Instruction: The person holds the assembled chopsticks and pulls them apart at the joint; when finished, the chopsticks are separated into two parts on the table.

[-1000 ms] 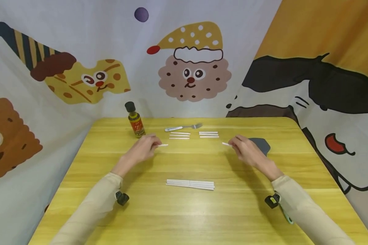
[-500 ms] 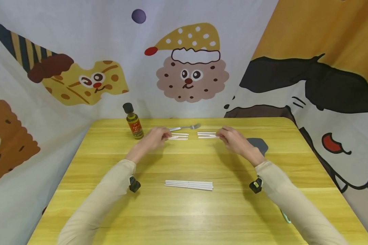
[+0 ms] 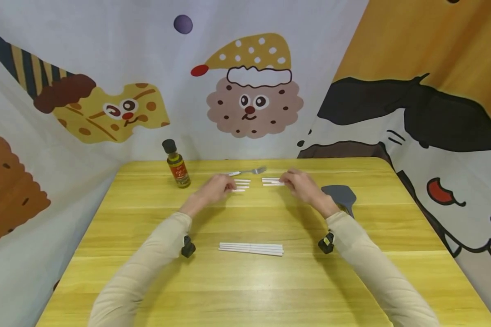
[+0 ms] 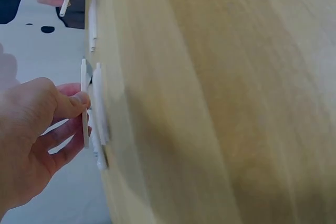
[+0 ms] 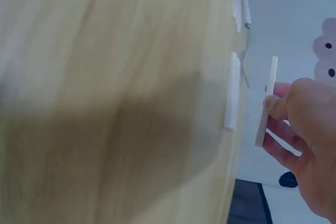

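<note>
My left hand [image 3: 218,187] pinches a short white stick [image 4: 85,127] between thumb and fingers, beside the left row of short white sticks [image 3: 242,183] at the back of the table. A second white stick [image 5: 272,72] is pinched by my right hand [image 3: 302,185], raised above the tabletop in the right wrist view. Just left of that hand lies the right row of white sticks [image 3: 271,180]. Nearer the front, several longer white sticks [image 3: 251,248] lie side by side.
Behind the left row lies a fork [image 3: 258,170] with a pale handle, partly covered by my left hand. A dark-capped bottle [image 3: 178,169] stands at the back left. A grey spatula [image 3: 339,195] lies beyond my right wrist. A printed cloth [image 3: 147,150] hangs behind the table.
Both hands have moved inward from the outer sides to the two rows, each carrying its stick. The longer sticks stay where they were, and the spatula shows more fully.
</note>
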`<action>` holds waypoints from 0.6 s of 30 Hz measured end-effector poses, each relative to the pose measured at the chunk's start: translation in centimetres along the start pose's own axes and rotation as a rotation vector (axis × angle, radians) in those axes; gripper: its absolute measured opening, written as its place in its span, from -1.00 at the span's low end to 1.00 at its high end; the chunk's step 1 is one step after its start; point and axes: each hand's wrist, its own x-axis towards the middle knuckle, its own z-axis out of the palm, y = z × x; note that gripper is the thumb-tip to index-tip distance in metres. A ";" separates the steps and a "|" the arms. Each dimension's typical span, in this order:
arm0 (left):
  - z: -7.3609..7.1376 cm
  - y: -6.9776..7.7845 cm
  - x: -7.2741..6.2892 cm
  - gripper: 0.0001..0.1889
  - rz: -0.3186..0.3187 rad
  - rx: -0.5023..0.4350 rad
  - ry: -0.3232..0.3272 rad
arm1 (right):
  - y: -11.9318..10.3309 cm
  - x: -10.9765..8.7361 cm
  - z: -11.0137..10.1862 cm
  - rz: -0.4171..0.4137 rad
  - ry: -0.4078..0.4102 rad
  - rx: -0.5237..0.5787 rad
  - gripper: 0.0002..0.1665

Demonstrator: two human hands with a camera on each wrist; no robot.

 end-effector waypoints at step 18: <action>1.8 -0.1 0.4 -0.73 0.036 0.019 -0.027 | 0.1 0.0 3.9 0.060 -0.063 0.000 -0.77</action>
